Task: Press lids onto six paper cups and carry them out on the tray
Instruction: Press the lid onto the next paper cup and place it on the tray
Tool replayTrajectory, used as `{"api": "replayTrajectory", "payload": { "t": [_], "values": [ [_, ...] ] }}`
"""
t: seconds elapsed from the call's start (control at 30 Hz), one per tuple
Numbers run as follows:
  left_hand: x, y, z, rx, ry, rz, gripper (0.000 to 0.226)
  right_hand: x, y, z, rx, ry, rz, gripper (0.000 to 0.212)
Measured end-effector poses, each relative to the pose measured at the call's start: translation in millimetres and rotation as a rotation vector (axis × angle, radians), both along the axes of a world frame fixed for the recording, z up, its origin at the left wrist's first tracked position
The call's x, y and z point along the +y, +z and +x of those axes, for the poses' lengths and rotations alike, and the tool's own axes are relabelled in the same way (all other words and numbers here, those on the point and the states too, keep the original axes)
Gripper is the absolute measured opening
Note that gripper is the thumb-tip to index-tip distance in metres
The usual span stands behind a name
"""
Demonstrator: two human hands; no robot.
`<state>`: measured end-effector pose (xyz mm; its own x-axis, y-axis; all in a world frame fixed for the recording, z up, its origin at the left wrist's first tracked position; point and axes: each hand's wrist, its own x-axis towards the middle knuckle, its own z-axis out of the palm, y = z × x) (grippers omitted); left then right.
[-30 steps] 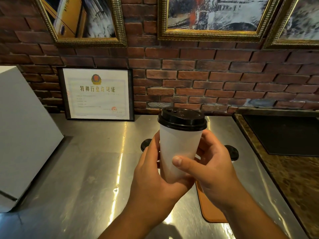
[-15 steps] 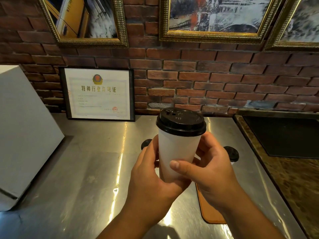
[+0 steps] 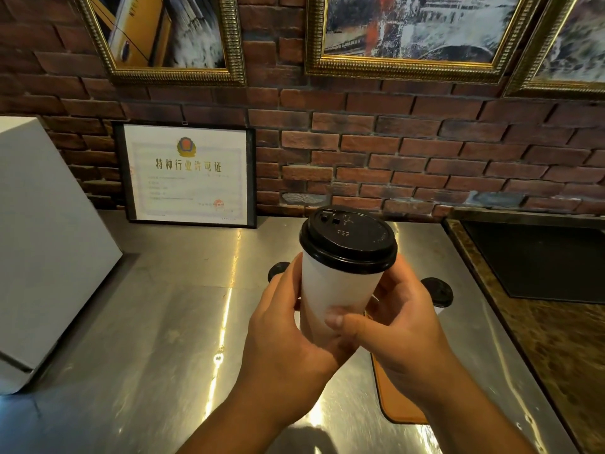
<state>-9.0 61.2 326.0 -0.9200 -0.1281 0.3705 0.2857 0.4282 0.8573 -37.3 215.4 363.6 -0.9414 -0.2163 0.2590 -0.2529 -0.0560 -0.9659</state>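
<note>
Both hands — left (image 3: 288, 335), right (image 3: 397, 326) — wrap the upright white paper cup (image 3: 334, 299), black lid (image 3: 348, 239) seated.

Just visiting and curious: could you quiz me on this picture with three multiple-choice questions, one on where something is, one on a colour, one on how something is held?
1. Where is the framed certificate?
A) hanging from the ceiling
B) standing on the steel counter against the brick wall
C) lying on the floor

2. What colour is the lid on the cup?
A) white
B) red
C) black

3. How is that cup held?
A) by both hands
B) by one hand alone
C) by nobody

Answers:
1 B, its bottom edge meets the counter at the wall.
2 C, a black lid tops the white cup.
3 A, the left hand and the right hand both curl fingers round it.
</note>
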Motion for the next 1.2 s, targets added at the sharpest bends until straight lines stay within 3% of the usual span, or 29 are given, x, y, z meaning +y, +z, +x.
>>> {"api": "replayTrajectory", "payload": {
  "t": [0.9, 1.2],
  "values": [
    [-5.7, 4.6, 8.1, -0.003, 0.002, 0.003, 0.083, -4.2, -3.3, 5.9, 0.061, 0.037, -0.015, 0.087],
    [-5.5, 4.0, 8.3, 0.011, 0.010, -0.021, 0.089, -5.9, -6.6, 6.9, 0.070, 0.032, 0.000, 0.092]
  ]
}}
